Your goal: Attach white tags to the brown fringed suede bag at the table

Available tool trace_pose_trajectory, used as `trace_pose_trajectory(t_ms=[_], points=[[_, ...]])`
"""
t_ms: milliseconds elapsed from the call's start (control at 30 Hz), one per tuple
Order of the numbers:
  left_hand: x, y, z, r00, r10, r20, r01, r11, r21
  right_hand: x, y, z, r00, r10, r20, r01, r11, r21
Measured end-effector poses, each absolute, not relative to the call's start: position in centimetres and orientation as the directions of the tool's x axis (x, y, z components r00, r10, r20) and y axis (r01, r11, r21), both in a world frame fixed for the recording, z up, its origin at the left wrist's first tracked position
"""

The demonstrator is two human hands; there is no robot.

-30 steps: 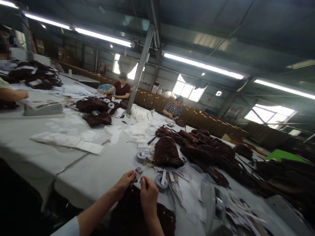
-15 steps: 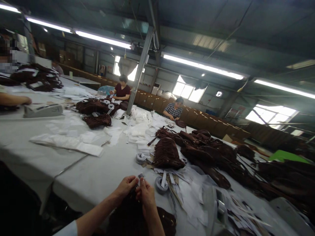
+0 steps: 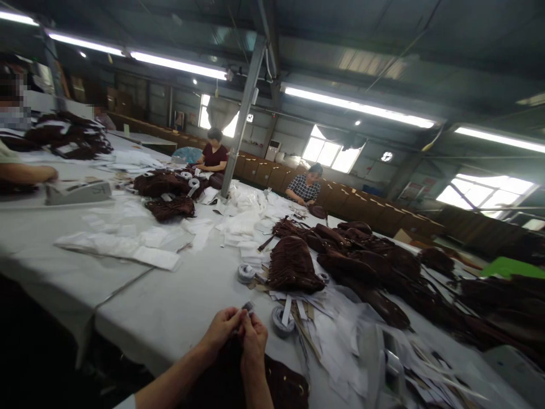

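Observation:
My left hand [image 3: 221,330] and my right hand [image 3: 254,339] meet at the near edge of the white table [image 3: 170,307], fingers pinched together on a small grey-white tag [image 3: 247,308]. Under both hands lies a dark brown fringed bag [image 3: 281,386], partly hidden by my wrists. A grey tape roll [image 3: 281,320] sits just right of my right hand, and a second roll [image 3: 246,273] lies farther back.
Brown fringed bags [image 3: 293,264] pile up to the right among white paper slips [image 3: 336,341]. White sheets [image 3: 119,247] lie on the left. Two people [image 3: 213,154] sit at the far side beside a steel post [image 3: 240,125]. Another person's arm [image 3: 25,173] rests at the far left.
My two hands have come closer together around the small tag and sit slightly lower in view. The camera has shifted a little; the table's contents stay put.

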State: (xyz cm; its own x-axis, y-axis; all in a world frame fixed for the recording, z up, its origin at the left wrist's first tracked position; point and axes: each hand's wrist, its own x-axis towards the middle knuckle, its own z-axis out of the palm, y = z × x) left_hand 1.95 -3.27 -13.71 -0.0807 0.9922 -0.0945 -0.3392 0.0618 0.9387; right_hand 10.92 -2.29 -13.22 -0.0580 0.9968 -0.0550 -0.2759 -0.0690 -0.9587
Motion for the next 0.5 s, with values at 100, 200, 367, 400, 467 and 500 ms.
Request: trace_pose_trajectory(t_ms=[100,200,367,400,467,500], points=[[2.0,-3.2,-14.2,-0.138,0.980,-0.142,-0.351,0.086,0.932,10.8,-2.2,-13.2,-0.047,0.996,-0.078,-0.303,-0.089,-0.949],[1.7,-3.8,-14.3,-0.127,0.985,-0.120,-0.341,0.071,0.938,10.9,-2.1,-13.2,-0.034,0.993,-0.113,-0.335,-0.118,-0.935],[1.0,-5.3,-14.0,-0.091,0.996,-0.008,-0.177,-0.008,0.984,11.2,-1.9,-13.3,0.011,0.987,-0.162,-0.387,-0.146,-0.911],[0.9,-5.6,-13.9,-0.092,0.996,0.020,-0.112,-0.030,0.993,11.2,-1.8,-13.3,0.016,0.985,-0.170,-0.394,-0.150,-0.907],[0.9,-6.0,-13.8,-0.102,0.993,0.066,0.003,-0.066,0.998,11.3,-1.8,-13.3,0.019,0.983,-0.183,-0.402,-0.160,-0.901],[0.9,-6.2,-13.8,-0.111,0.991,0.080,0.038,-0.076,0.996,11.3,-1.8,-13.2,0.019,0.982,-0.188,-0.404,-0.165,-0.900]])
